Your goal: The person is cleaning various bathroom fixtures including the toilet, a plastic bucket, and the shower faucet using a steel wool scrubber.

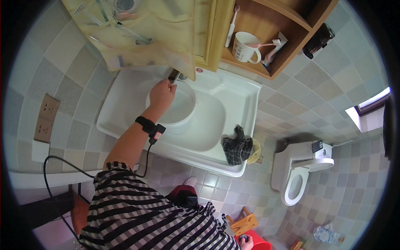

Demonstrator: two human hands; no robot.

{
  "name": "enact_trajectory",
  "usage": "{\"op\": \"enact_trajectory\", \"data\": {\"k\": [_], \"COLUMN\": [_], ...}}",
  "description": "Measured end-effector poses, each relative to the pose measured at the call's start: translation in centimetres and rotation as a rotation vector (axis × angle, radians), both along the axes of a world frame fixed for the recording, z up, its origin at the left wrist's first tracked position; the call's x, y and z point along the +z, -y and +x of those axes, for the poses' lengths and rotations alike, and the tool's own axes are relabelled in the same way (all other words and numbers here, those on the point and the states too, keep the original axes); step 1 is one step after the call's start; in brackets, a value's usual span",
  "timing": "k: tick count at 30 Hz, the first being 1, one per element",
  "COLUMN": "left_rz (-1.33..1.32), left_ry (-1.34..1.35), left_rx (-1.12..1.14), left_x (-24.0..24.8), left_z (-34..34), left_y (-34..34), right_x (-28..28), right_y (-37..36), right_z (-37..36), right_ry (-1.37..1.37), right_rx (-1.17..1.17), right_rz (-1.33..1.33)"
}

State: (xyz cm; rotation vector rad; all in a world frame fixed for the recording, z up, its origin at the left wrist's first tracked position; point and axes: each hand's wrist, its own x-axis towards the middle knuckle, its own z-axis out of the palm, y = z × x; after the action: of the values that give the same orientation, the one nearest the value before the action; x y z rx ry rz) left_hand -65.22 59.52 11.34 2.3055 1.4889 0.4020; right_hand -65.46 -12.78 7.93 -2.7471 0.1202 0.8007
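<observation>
My left hand (162, 94) reaches over the white sink (216, 162) with its fingers closed on the faucet handle (174, 75) at the back edge. A strap with a small device circles that wrist. Under the hand, a round white basin (185, 104) stands in the sink; whether it holds water is hard to tell. My right hand (247, 242) is low at the bottom edge, beside a red bucket (259, 241). Its fingers are curled around a small dark thing too unclear to name. A dark checked cloth (237, 146) lies on the sink's right front corner.
Above the sink hang a yellowish pocket organizer (154, 21) and a wooden shelf (273, 68) holding a white mug (246, 48). A wooden stool (243, 224) stands by the bucket, a toilet (293, 183) at right. A black cable (52, 196) runs from the left wrist.
</observation>
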Motion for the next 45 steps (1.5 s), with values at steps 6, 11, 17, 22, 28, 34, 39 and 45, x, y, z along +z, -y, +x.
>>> {"op": "enact_trajectory", "data": {"k": [6, 11, 17, 22, 28, 34, 39, 45], "left_rz": [0.214, -0.886, -1.247, -1.348, -1.311, -1.3, -0.995, -1.103], "left_ry": [0.038, 1.149, 1.809, 1.993, 2.026, 1.937, 1.902, 1.882], "left_rx": [-0.248, 0.079, -0.159, -0.123, -0.089, -0.134, -0.082, -0.564], "left_x": [-2.2, -3.2, -2.2, -0.9, 0.3, -0.8, -3.9, -5.8], "left_z": [4.4, 7.5, 7.8, 8.1, 8.0, 4.2, 1.8, -0.5], "left_y": [-6.0, -6.5, -4.7, -4.2, -4.0, -6.2, -11.1, -15.0], "right_x": [-1.0, -0.6, -1.4, -0.2, 0.6, 0.6, -2.0, -3.7], "right_y": [-0.1, -0.5, 0.4, -0.1, -0.9, -1.0, 1.4, 2.6], "right_z": [0.1, 0.2, -0.6, -0.4, 0.4, 0.3, -0.4, -0.1], "right_ry": [0.039, 0.023, -0.017, -0.046, -0.03, -0.016, -0.016, -0.074], "right_rx": [0.056, 0.065, 0.017, -0.013, 0.029, 0.002, 0.021, 0.027], "right_rz": [0.016, -0.002, -0.014, 0.011, 0.016, 0.042, 0.008, -0.017]}}
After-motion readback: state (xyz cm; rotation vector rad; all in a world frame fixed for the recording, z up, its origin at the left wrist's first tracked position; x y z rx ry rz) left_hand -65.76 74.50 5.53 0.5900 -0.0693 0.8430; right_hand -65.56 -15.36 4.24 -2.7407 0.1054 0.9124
